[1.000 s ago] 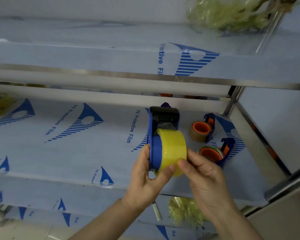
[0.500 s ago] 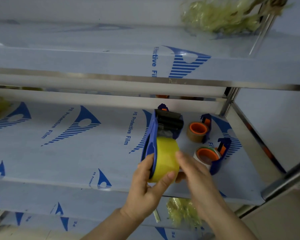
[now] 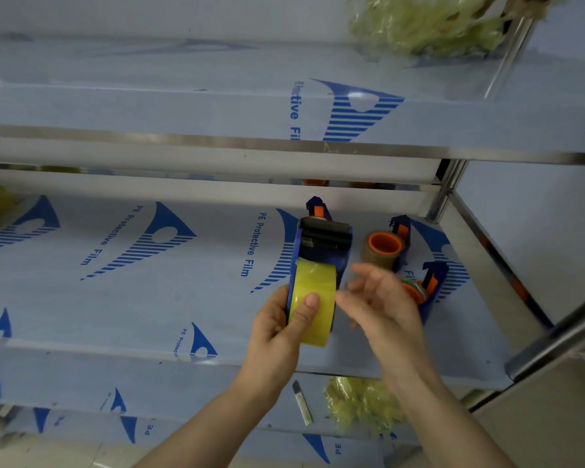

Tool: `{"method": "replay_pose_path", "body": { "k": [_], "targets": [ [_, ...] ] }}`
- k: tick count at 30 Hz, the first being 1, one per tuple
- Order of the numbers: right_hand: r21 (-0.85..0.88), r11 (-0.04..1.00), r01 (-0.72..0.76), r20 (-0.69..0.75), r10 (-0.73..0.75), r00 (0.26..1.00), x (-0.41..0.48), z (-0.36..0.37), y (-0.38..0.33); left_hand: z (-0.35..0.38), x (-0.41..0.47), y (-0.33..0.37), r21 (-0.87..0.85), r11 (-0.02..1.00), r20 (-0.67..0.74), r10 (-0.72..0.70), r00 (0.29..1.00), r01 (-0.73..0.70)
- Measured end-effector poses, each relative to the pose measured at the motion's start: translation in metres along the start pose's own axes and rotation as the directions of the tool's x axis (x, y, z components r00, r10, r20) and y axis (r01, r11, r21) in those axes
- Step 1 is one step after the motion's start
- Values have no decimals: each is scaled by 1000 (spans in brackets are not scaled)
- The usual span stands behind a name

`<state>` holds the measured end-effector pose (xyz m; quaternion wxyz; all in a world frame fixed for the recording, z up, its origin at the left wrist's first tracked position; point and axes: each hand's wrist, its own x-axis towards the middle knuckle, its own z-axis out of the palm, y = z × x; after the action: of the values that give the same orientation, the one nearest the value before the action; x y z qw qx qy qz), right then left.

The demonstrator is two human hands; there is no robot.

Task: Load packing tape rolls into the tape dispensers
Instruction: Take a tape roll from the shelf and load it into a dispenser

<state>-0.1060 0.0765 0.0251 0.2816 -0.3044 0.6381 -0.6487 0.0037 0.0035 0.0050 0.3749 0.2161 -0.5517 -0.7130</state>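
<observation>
The left hand (image 3: 277, 329) gripped the blue dispenser (image 3: 321, 246), yellow tape roll (image 3: 313, 292) seated, above the shelf's (image 3: 149, 298) right end; the right hand (image 3: 382, 305) hovered released beside it. Threading looked undone; the far dispenser (image 3: 401, 228) and near dispenser (image 3: 434, 282) seemed loaded

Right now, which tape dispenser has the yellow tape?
The blue dispenser held up in the middle carries the yellow roll; the far dispenser and near dispenser on the shelf hold orange-cored rolls.
</observation>
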Motion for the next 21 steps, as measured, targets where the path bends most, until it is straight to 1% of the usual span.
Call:
{"method": "replay_pose_path", "body": {
  "k": [1, 2, 4, 6, 8, 9, 11, 13, 15, 17, 19, 21],
  "targets": [
    [-76, 995, 65, -31, -68, 997, 3, -3, -3, 0, 0, 0, 1, 1000, 5, 2, 1000, -2],
    [-162, 978, 131, 0, -133, 991, 6, -5, -7, 0, -1, -1, 14, 1000, 11, 9, 1000, -9],
    [-284, 923, 259, 134, -229, 964, 11, -7, -14, 0, -2, -2, 35, 999, 14, 25, 1000, -25],
    [-341, 875, 344, 214, -284, 935, 18, -8, -17, 1, -3, -2, 49, 998, 15, 38, 999, -39],
    [-363, 839, 404, 236, -337, 911, 24, -7, -15, 3, -4, -1, 65, 996, 18, 56, 998, -57],
    [-373, 822, 430, 240, -362, 901, 25, -6, -13, 5, -4, 0, 56, 997, 17, 60, 998, -61],
    [-426, 748, 508, 237, -450, 861, 25, -2, -7, 6, -3, 3, 28, 998, 26, 62, 998, -62],
    [-478, 670, 568, 197, -548, 813, 22, 3, -3, 6, -3, 4, 21, 998, 45, 56, 997, -57],
    [-520, 604, 604, 159, -626, 763, 21, 6, 0, 5, -5, 3, 6, 1000, 64, 22, 998, -22],
    [-536, 573, 620, 131, -669, 732, 21, 8, 4, 2, -6, 1, -20, 1000, 94, 4, 996, -2],
    [-547, 545, 635, 109, -706, 700, 22, 10, 6, 1, -6, -1, -18, 999, 99, 31, 995, -29],
    [-558, 492, 669, 99, -760, 642, 21, 10, 7, 1, -5, -3, 8, 998, 83, 66, 994, -66]
  ]
}}
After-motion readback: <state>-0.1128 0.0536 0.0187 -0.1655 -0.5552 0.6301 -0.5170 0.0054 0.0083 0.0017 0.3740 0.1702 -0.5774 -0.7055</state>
